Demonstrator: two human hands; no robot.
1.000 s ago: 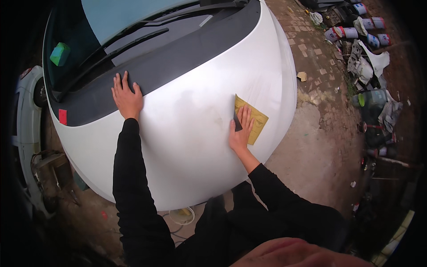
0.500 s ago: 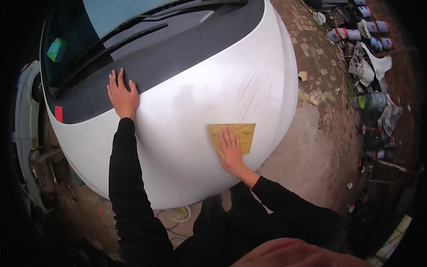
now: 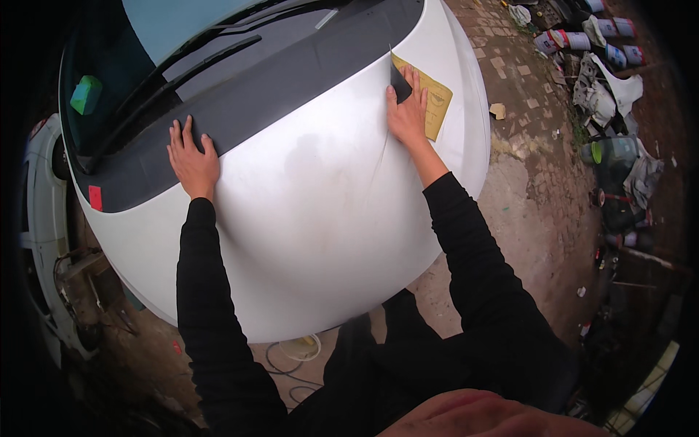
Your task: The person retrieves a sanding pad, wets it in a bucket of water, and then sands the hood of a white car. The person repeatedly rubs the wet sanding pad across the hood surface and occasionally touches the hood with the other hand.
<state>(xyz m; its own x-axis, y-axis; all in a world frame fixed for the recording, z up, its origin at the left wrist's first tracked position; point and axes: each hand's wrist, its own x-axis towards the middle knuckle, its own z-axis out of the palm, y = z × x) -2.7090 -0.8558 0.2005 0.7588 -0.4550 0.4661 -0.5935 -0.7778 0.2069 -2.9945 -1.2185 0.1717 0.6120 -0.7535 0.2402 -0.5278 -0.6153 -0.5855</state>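
Note:
A white car hood point(image 3: 313, 233) with a black band point(image 3: 291, 87) along its windshield edge lies before me. My left hand point(image 3: 195, 160) rests flat, fingers apart, across the border of the band and the white paint. Over at the hood's far right, my right hand point(image 3: 409, 109) holds a sheet of sandpaper point(image 3: 439, 98) against the surface. Its yellow-brown back faces up, and one edge curls to show the dark face beside my thumb. Fine scratch lines run down the paint below this hand.
Wipers point(image 3: 218, 54) lie along the windshield. A red tag point(image 3: 95, 197) sits at the band's left end, a green block point(image 3: 86, 95) beyond. Paint cans point(image 3: 615, 28) and scrap parts line the right. A bucket point(image 3: 300, 347) and hose are by my feet; another vehicle point(image 3: 44, 233) stands left.
My right hand has slid the sandpaper away from me and to the right, up toward the black band, and the sheet's edge has curled. My left hand stays in place.

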